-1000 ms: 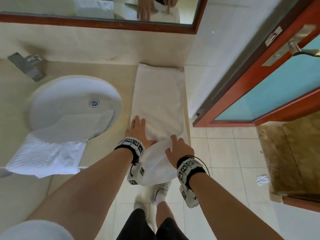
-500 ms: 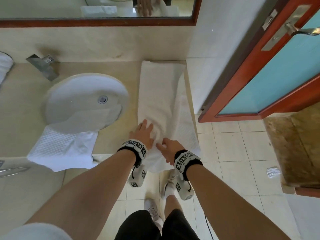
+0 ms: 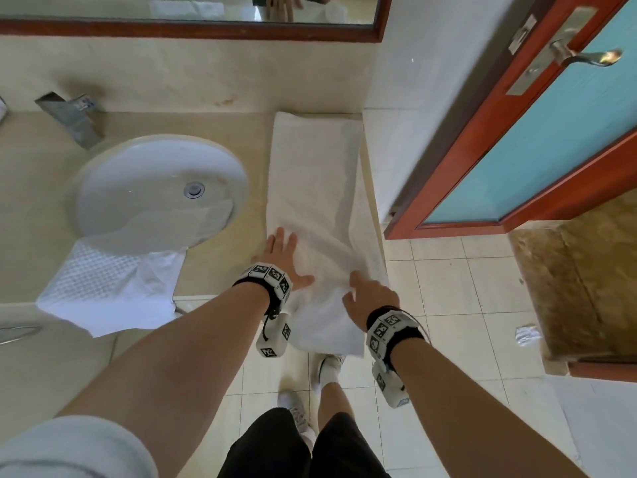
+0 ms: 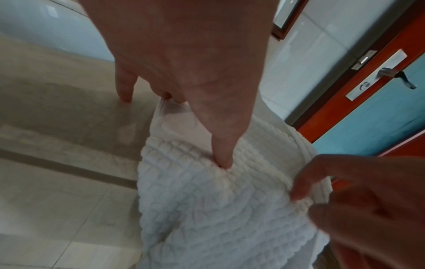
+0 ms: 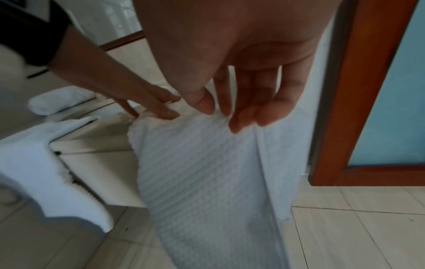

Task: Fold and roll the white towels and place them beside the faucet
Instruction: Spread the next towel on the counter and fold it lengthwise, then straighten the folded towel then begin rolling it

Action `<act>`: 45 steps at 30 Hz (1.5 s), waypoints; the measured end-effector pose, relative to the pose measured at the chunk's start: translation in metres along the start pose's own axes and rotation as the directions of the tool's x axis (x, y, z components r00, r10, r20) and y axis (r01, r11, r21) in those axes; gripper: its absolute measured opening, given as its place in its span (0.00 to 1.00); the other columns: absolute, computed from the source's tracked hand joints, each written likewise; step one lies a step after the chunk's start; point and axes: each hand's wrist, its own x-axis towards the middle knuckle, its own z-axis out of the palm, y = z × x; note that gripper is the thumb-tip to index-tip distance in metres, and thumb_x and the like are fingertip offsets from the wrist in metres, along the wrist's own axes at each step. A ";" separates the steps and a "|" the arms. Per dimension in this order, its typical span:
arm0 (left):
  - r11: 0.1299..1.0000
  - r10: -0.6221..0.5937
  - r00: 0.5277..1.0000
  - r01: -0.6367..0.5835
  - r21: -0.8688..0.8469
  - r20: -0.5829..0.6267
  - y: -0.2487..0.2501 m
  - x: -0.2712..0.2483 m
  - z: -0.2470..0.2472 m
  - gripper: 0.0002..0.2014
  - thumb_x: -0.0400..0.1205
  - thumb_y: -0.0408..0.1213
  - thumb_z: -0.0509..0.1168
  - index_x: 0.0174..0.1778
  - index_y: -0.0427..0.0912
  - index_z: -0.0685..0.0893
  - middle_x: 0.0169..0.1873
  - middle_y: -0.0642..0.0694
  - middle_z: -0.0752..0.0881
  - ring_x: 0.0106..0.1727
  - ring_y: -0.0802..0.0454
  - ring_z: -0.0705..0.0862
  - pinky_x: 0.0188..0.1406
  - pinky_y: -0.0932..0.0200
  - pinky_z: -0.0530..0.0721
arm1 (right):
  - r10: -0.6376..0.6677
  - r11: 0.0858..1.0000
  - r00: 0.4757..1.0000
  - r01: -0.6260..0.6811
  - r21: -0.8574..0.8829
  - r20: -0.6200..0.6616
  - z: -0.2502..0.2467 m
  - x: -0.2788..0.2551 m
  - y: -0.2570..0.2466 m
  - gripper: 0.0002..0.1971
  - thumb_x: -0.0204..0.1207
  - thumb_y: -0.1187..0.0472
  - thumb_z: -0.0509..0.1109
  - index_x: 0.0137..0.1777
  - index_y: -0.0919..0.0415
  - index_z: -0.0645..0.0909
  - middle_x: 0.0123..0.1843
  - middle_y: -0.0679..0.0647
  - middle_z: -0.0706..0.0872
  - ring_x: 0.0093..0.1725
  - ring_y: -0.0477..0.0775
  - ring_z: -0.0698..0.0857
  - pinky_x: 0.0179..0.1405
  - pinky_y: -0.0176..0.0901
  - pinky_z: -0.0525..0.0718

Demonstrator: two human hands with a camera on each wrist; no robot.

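Note:
A long white towel (image 3: pixel 310 188), folded lengthwise, lies on the counter to the right of the sink (image 3: pixel 103 188). It runs from the back wall to the front edge and its near end hangs over. My left hand (image 3: pixel 284 253) lies flat on the towel's near left part, fingers straight, thumb pressing into the weave (image 4: pixel 223 160). My right hand (image 3: pixel 358 291) pinches the towel's right hem (image 4: pixel 308 182) at the counter edge, and wrinkles fan out from it. A second white towel (image 3: pixel 110 281) drapes from the sink over the counter front. The faucet (image 3: pixel 72 115) stands behind the sink.
A rolled white towel (image 5: pixel 59 100) lies at the counter's far left. The white wall (image 3: pixel 413 115) bounds the counter on the right, and beyond it stands an open red-framed door (image 3: pixel 537 150). A mirror (image 3: pixel 172 8) hangs above. A crumpled scrap (image 3: pixel 527 334) lies on the tiled floor.
My right hand slid in toward the left hand, then back out to the towel's right edge, which now shows a second layer spread past the counter side. The left hand stayed put.

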 end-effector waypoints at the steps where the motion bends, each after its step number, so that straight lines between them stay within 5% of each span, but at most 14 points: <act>1: 1.000 -0.004 1.000 0.004 0.005 -0.007 0.001 0.000 0.001 0.59 0.74 0.72 0.63 0.85 0.52 0.30 0.83 0.49 0.26 0.86 0.47 0.36 0.81 0.31 0.59 | -0.039 0.999 0.999 0.039 0.013 0.012 0.007 -0.003 -0.003 0.17 0.83 0.50 0.56 0.70 0.52 0.65 0.37 0.49 0.78 0.35 0.56 0.80 0.36 0.45 0.75; 7: 1.000 -0.010 0.999 0.010 -0.003 -0.033 0.004 -0.003 0.002 0.58 0.75 0.70 0.65 0.86 0.51 0.32 0.84 0.48 0.28 0.87 0.46 0.36 0.81 0.31 0.60 | 0.124 0.992 0.990 -0.123 0.021 -0.065 0.024 -0.005 0.006 0.17 0.84 0.53 0.57 0.71 0.52 0.62 0.34 0.48 0.75 0.27 0.52 0.75 0.33 0.44 0.73; 13: 0.998 -0.020 0.984 0.011 -0.055 -0.175 0.013 -0.010 -0.001 0.52 0.72 0.65 0.70 0.85 0.54 0.48 0.85 0.43 0.50 0.85 0.40 0.54 0.77 0.34 0.67 | 0.099 0.995 0.969 -0.088 0.056 -0.226 0.010 0.016 0.007 0.25 0.82 0.50 0.64 0.73 0.56 0.59 0.63 0.56 0.75 0.49 0.60 0.85 0.33 0.47 0.75; 18: 0.997 -0.014 0.977 -0.002 -0.074 -0.211 0.020 -0.013 0.010 0.52 0.73 0.63 0.68 0.80 0.74 0.33 0.84 0.40 0.50 0.85 0.36 0.52 0.75 0.32 0.68 | 0.043 0.999 0.960 -0.034 0.038 -0.275 -0.007 0.046 -0.004 0.25 0.81 0.57 0.64 0.75 0.45 0.60 0.60 0.58 0.72 0.41 0.57 0.79 0.30 0.46 0.75; 22: 0.999 -0.030 0.974 0.026 -0.020 -0.226 0.024 -0.010 0.011 0.51 0.71 0.68 0.65 0.77 0.78 0.31 0.83 0.39 0.50 0.83 0.34 0.53 0.73 0.32 0.67 | -0.044 0.997 0.975 0.029 -0.072 -0.218 -0.020 0.069 -0.009 0.31 0.78 0.65 0.63 0.77 0.43 0.60 0.62 0.59 0.68 0.44 0.56 0.74 0.32 0.48 0.77; 27: 0.994 -0.036 0.988 0.051 0.094 -0.148 0.028 -0.009 -0.004 0.50 0.68 0.71 0.65 0.79 0.78 0.38 0.80 0.41 0.53 0.78 0.35 0.60 0.68 0.33 0.67 | 0.053 0.997 0.987 -0.060 -0.044 -0.150 -0.027 0.077 0.005 0.22 0.79 0.54 0.62 0.72 0.55 0.69 0.63 0.57 0.75 0.54 0.60 0.83 0.40 0.47 0.75; 36: 0.991 -0.092 0.981 0.107 0.079 -0.173 0.042 -0.002 -0.023 0.33 0.73 0.68 0.57 0.76 0.72 0.59 0.70 0.43 0.63 0.68 0.38 0.68 0.63 0.37 0.71 | 0.097 0.995 0.987 -0.094 0.027 -0.132 -0.035 0.083 0.008 0.23 0.82 0.44 0.53 0.66 0.60 0.72 0.58 0.55 0.79 0.49 0.58 0.85 0.40 0.46 0.73; 40: 0.994 -0.104 0.962 0.095 -0.048 -0.252 0.050 0.009 -0.033 0.18 0.77 0.63 0.54 0.61 0.65 0.72 0.60 0.46 0.67 0.60 0.44 0.70 0.55 0.43 0.72 | 0.129 0.984 0.991 -0.124 0.124 -0.030 -0.036 0.093 0.016 0.27 0.82 0.58 0.61 0.79 0.58 0.58 0.65 0.56 0.78 0.52 0.60 0.87 0.39 0.45 0.75; 43: 0.994 -0.108 0.956 0.098 -0.051 -0.274 0.055 0.022 -0.042 0.17 0.77 0.61 0.57 0.58 0.61 0.73 0.62 0.46 0.67 0.64 0.44 0.69 0.59 0.41 0.72 | 0.096 0.965 0.990 -0.068 0.253 -0.101 -0.043 0.103 0.019 0.24 0.79 0.66 0.63 0.74 0.57 0.63 0.63 0.55 0.76 0.45 0.60 0.86 0.36 0.45 0.77; 45: 0.993 -0.119 0.954 0.113 -0.038 -0.277 0.054 0.031 -0.047 0.23 0.76 0.61 0.63 0.66 0.63 0.69 0.69 0.44 0.65 0.68 0.42 0.68 0.62 0.39 0.73 | 0.128 0.937 0.976 -0.062 0.343 -0.174 -0.050 0.109 0.022 0.21 0.78 0.68 0.61 0.70 0.58 0.66 0.61 0.55 0.75 0.41 0.60 0.84 0.35 0.45 0.77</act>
